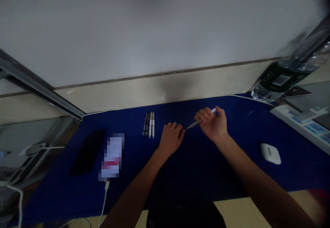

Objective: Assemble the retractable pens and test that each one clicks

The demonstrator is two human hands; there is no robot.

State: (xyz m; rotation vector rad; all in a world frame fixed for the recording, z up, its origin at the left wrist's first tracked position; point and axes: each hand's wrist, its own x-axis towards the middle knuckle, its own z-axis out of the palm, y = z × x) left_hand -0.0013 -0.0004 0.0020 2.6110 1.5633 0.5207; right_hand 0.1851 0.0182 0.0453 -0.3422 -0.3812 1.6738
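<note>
Well, your right hand has its fingers curled around a pen above the blue cloth, the pen's tip just beside your left hand, whose fingers bend loosely, though I cannot tell whether they hold anything.

Glossy plastic bottle, smooth earbud case

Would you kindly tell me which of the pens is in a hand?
The grey pen in the right hand; the two dark pens and two white pens lie side by side on the blue surface.
</note>
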